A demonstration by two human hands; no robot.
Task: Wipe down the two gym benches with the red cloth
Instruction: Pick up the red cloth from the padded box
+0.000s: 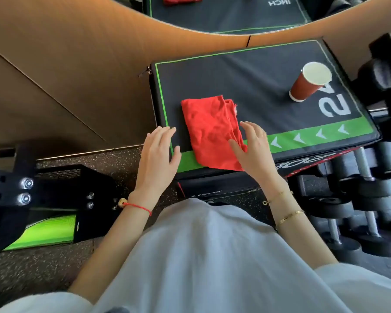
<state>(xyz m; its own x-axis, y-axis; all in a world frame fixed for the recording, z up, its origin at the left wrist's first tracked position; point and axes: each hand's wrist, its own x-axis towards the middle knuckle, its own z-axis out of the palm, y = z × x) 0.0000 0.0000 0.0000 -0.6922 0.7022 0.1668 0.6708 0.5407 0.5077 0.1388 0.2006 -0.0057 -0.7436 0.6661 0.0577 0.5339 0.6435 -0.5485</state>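
On the box [246, 86], red cloth [212, 132] lies seemingly lengthwise.

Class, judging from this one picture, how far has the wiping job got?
Done: nothing visible. In hand: the folded red cloth lies on the black padded box; both hands open, right hand touching its edge, left hand beside it. Left: grip the cloth, wipe both benches.

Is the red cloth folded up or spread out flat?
Folded. The red cloth lies on the black padded box as a compact bundle, with stacked layered edges visible along its right side.
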